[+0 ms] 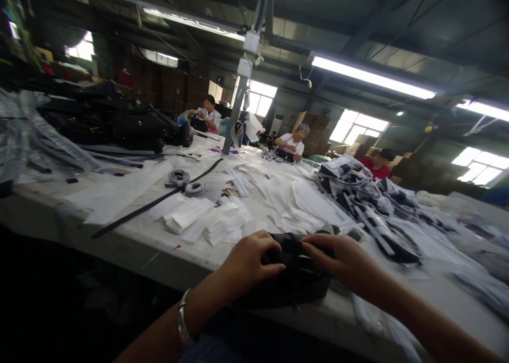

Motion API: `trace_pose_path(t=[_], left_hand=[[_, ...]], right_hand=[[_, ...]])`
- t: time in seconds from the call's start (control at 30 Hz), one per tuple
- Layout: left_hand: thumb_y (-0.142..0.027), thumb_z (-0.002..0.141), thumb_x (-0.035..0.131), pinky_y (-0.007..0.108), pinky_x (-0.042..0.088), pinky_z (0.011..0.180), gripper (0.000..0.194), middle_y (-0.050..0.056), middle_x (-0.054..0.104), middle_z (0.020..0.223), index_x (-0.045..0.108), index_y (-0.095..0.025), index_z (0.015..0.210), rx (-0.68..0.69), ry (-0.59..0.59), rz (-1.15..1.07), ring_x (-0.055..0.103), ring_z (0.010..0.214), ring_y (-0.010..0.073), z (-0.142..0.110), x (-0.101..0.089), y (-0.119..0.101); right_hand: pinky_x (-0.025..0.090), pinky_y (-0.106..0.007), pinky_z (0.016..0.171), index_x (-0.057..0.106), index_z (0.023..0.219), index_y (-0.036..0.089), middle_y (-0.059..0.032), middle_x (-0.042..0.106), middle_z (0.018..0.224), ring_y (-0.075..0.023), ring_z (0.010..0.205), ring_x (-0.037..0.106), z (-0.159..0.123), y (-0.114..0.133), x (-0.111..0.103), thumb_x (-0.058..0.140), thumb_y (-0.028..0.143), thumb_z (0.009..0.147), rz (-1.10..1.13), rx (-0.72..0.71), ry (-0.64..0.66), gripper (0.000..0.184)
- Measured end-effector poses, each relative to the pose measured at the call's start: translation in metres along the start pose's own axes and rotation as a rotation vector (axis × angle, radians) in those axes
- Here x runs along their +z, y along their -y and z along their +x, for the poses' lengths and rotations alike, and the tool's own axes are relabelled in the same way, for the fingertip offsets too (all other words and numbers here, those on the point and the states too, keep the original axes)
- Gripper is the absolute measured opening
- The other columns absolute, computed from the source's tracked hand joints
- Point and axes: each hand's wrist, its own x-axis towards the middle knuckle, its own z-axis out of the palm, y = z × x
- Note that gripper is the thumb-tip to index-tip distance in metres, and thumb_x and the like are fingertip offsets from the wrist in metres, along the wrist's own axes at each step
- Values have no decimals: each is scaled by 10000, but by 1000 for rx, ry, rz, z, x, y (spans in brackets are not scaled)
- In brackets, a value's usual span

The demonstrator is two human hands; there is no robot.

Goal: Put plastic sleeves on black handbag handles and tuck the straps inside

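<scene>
A black bag [290, 286] rests at the near edge of the table, tilted toward me. My left hand [252, 257] is closed on its upper left side, thumb and fingers curled round the dark material. On the upper right, my right hand [328, 251] grips the bag's top edge with bent fingers. Between the hands lies a dark strip or flap of the bag; its details are too dim to make out. The bag's underside fades into shadow.
White paper sheets [294, 196] cover much of the table. A black strap [159, 198] and coiled straps [194, 188] lie left of centre. Black bags [139, 127] are piled at far left, wrapped straps [358, 193] at right. A metal post [236, 108] rises mid-table. Several people sit beyond.
</scene>
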Motion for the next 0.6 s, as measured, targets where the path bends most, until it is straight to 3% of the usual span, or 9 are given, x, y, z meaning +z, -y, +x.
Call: trace_pose_path(t=[0.13,0.3,0.4,0.6], left_hand=[[-291,747,781,262,493,743,237,31,692,945,745,-225,972,-17,-146,-102,651,837,188,-8,14,7],[-337,771,773,285,511,826,262,47,718,984,745,-221,1005,-34,-284,-176,661,925,210,-14,27,16],[-338,763,783,287,518,824,269,50,726,985,750,-220,1002,-33,-273,-186,668,927,213,-15,28,17],[-285,734,812,279,519,851,277,54,739,994,759,-206,994,10,-220,-178,680,933,211,-12,24,13]], right_hand=[[510,-313,659,725,1079,221,-45,756,885,-243,770,695,-5,-10,15,547,389,886,138,29,-47,312],[469,-271,549,731,1076,201,-17,714,665,-205,616,662,-10,-8,27,525,407,909,208,58,9,335],[485,-277,601,747,1049,225,-24,741,746,-205,653,671,-8,-6,23,547,366,894,151,19,4,290],[460,-234,537,768,992,250,9,702,679,-170,600,630,15,-5,-10,555,343,869,145,-22,313,263]])
